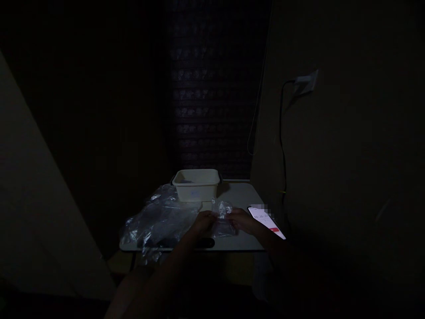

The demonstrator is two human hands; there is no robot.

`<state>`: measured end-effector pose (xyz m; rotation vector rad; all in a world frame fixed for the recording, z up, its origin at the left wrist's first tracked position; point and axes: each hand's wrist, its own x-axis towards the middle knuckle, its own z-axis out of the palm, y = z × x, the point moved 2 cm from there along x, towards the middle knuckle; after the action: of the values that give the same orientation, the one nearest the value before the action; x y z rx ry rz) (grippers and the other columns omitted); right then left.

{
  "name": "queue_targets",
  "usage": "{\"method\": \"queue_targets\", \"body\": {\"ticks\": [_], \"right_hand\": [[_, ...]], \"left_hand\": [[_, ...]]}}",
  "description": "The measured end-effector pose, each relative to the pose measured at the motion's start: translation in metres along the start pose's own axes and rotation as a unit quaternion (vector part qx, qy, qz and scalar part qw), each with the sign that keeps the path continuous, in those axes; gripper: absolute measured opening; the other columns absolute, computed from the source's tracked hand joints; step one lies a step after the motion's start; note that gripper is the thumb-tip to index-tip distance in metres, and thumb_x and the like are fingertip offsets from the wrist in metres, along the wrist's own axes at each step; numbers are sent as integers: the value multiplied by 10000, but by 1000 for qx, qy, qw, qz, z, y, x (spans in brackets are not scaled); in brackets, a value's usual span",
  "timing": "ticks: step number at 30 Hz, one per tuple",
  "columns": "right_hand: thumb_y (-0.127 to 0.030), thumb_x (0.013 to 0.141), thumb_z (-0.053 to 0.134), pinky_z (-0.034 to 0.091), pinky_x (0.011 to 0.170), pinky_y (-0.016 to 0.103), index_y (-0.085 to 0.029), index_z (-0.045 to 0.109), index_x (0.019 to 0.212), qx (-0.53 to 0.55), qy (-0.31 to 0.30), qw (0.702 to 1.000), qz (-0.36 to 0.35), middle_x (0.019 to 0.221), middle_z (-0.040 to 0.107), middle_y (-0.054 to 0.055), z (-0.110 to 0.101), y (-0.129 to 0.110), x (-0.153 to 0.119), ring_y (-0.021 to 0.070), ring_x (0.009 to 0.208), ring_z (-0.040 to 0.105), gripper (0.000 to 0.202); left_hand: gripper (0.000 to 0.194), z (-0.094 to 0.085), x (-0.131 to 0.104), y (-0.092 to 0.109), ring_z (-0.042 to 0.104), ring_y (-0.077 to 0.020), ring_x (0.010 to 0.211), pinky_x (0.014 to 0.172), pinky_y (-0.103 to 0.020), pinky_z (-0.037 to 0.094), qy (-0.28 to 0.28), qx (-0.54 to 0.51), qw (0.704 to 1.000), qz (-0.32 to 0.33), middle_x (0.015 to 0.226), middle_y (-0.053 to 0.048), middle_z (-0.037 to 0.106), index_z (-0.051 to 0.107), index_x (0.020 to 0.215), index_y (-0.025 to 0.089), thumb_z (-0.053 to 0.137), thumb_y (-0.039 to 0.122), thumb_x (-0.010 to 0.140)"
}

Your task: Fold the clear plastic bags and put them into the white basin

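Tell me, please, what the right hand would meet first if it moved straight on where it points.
The right hand would probably push into the clear plastic bag at its fingertips, then the left hand beyond; darkness makes depth unclear.

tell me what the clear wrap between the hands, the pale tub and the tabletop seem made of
The clear wrap: thin, glossy plastic film, judging by its crinkles and bright glints. The pale tub: probably moulded plastic, smooth and fairly matte, given its rounded corners and rim. The tabletop: perhaps laminate, smooth and pale; dim light leaves this open.
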<state>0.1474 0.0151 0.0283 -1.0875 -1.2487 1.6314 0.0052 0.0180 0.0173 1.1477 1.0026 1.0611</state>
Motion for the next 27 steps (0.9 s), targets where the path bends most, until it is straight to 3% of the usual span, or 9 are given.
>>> {"method": "queue_targets", "body": {"ticks": [5,9,13,18,22,27], "right_hand": [[-189,482,577,340,455,210,-133,479,571,16,-3,1000,-22,466,497,-38,2,-5,-4,80,452,476,144],[-184,467,581,329,438,207,-138,468,571,40,-16,999,-28,454,485,-48,1,-1,0,77,432,465,161],[-163,475,564,321,432,198,-148,481,579,39,-11,999,-23,436,464,-58,-3,4,4,69,428,449,133],[-108,492,497,359,506,234,-147,522,600,33,-20,999,-29,503,523,-24,-2,2,2,103,517,486,117],[-86,509,430,375,539,283,-149,520,656,69,-21,997,-17,547,533,-9,-5,3,3,124,532,497,184],[-239,627,347,384,547,316,-159,478,774,134,-5,990,40,607,537,19,-13,6,6,130,532,507,212]], "left_hand": [[52,0,-2,2,353,-43,301,326,-166,243,8,21,1000,-7,357,60,411,493,548,126,480,159,510],[110,3,-5,8,359,-47,298,321,-165,252,16,27,999,-6,364,58,424,507,597,129,432,132,517],[84,6,-8,13,363,-45,313,334,-165,268,-1,9,1000,8,373,55,422,503,555,127,430,138,515],[128,5,-9,15,423,-68,381,384,-185,315,-13,2,1000,9,447,18,495,540,570,119,432,130,502],[152,1,-5,11,437,-83,394,409,-204,328,15,28,999,-7,450,7,511,555,540,118,421,90,476],[98,-1,5,3,432,-93,388,413,-218,321,38,54,998,-16,403,6,488,551,478,107,453,101,474]]}}
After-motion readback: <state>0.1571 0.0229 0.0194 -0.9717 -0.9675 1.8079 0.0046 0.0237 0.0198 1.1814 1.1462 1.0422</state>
